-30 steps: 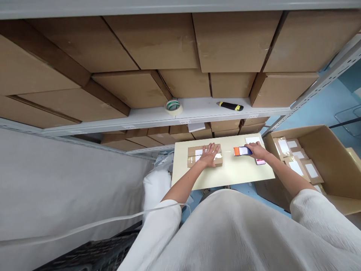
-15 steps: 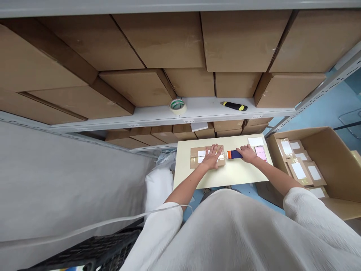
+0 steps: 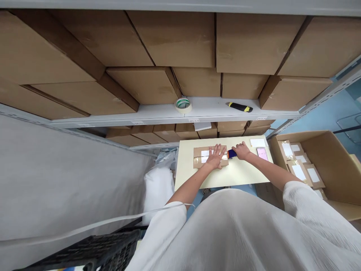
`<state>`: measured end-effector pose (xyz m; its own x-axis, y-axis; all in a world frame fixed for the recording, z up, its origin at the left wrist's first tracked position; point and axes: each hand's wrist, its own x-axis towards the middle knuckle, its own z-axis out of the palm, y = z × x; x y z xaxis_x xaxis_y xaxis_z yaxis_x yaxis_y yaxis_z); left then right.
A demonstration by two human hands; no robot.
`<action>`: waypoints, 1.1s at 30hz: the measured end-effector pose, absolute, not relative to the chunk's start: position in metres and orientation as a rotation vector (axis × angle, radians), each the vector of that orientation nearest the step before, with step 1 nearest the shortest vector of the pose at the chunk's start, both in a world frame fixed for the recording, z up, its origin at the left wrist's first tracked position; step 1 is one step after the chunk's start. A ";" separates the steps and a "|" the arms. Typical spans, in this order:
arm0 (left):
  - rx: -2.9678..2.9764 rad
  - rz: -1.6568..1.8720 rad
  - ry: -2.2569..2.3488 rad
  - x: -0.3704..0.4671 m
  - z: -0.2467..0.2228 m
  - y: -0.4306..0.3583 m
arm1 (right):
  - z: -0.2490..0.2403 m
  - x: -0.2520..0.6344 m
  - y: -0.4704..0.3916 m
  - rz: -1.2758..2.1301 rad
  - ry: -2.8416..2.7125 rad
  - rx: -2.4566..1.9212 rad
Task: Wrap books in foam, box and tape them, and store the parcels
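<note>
A small cardboard box [image 3: 197, 159] with white labels and clear tape lies flat on the cream tabletop [image 3: 186, 173]. My left hand [image 3: 215, 157] presses on its top near the right end, fingers spread. In my right hand [image 3: 241, 151] is a flat dark blue tool with an orange edge [image 3: 232, 153]; its exact kind does not show. The tool's orange end meets the box's right end, where the tape runs over. Right of that hand lie a phone [image 3: 262, 153] with a pink screen and a stack of white labels [image 3: 257, 143].
At the right stands a large open carton [image 3: 335, 162] holding several labelled boxes. The shelf in front carries big cardboard boxes [image 3: 245, 43], a tape roll [image 3: 183, 105] and a utility knife [image 3: 239, 107]. A black crate [image 3: 113, 248] and a white bundle [image 3: 158, 192] are at the left.
My right hand has moved left, bringing the blue tool from a short gap away up to the box's right end. The left hand stays on the box. The view has shifted slightly.
</note>
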<state>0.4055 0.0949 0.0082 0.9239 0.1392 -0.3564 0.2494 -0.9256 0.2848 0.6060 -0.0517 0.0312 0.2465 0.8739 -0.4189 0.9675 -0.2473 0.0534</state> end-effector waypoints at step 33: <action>2.713 -0.272 0.249 0.371 0.022 0.104 | -0.014 0.594 -0.141 -0.419 1.233 2.990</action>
